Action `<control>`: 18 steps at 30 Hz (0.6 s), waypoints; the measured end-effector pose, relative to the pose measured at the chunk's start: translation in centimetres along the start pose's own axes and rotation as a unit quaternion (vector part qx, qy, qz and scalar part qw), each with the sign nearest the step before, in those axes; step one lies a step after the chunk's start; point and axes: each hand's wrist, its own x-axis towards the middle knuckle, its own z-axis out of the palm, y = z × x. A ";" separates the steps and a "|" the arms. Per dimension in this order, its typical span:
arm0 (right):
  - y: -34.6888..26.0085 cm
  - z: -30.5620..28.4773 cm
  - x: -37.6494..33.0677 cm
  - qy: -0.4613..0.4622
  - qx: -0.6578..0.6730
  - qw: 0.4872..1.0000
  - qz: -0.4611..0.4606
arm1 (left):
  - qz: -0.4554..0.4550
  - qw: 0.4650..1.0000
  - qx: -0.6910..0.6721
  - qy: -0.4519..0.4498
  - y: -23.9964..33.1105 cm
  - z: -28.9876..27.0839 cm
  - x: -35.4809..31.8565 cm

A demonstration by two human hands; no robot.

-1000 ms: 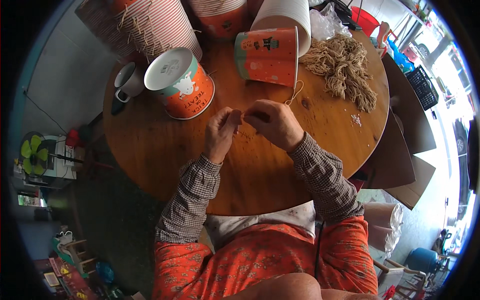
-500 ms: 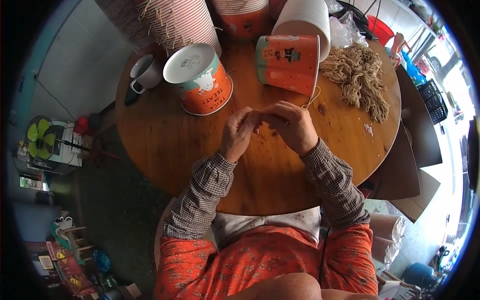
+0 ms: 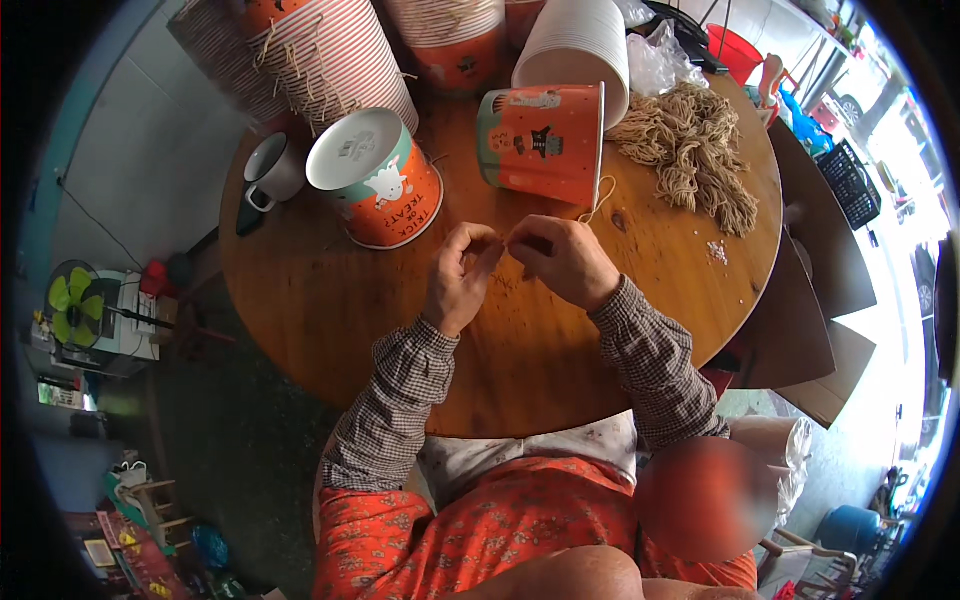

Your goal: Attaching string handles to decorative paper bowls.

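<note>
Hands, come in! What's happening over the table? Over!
Left hand, right hand: close together above table. Anything pinched: too small to tell. Tipped bucket lies beyond, not between them.

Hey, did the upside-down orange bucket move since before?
No, the upside-down orange bucket has stayed put: it sits on the round table, just right of the grey mug, as earlier. Only the view shifted.
</note>
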 end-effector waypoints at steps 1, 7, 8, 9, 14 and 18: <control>-0.2 -0.3 -0.2 0.070 0.017 0.997 -0.028 | 0.011 1.000 -0.003 -0.011 -0.2 -0.1 0.1; -0.5 -3.5 -0.5 0.360 -0.024 0.930 -0.075 | 0.025 0.995 -0.081 0.056 -0.6 -0.3 1.8; -0.6 -3.2 -0.3 0.328 0.086 0.940 -0.025 | 0.007 0.984 -0.161 0.077 -0.5 0.0 2.4; -0.6 -3.0 -0.2 0.292 0.194 0.936 0.025 | 0.002 0.981 -0.181 0.072 -0.7 0.3 3.2; -0.4 -2.4 0.4 0.275 0.019 0.958 -0.080 | -0.127 0.979 -0.151 0.045 -3.0 -0.7 2.9; -1.0 -4.8 -0.3 0.236 -0.115 0.942 -0.210 | 0.034 0.986 -0.016 0.164 -1.5 -0.6 2.8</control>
